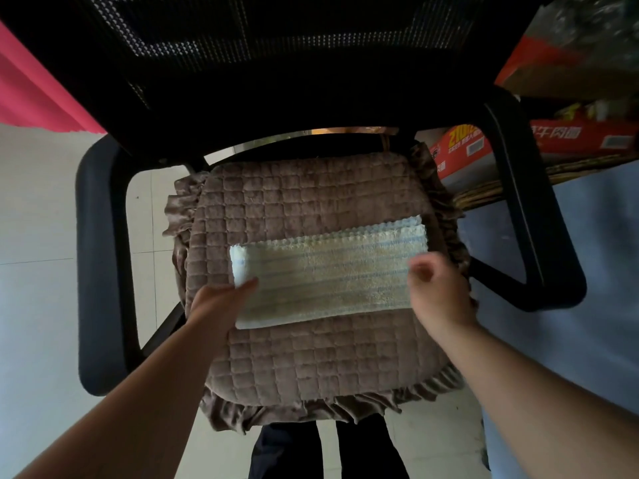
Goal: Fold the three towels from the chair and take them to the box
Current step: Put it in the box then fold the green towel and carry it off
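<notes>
A black mesh-backed chair (103, 236) on a pale tiled floor (34, 305), one towel (328, 271) on its seat.

The left hand (221, 302) lies flat, fingers straight, on the towel's near left corner; the right hand (439, 288) is at the towel's right end with fingers loosely curled, blurred, and whether it pinches the edge cannot be told. The towel is pale with thin blue stripes, folded into a long band, and lies across the middle of a brown quilted cushion (311, 357) with a frilled edge. The chair's armrests stand on both sides. Beyond the right armrest are red printed boxes (460, 160); a pink cloth (31, 91) shows at upper left.
</notes>
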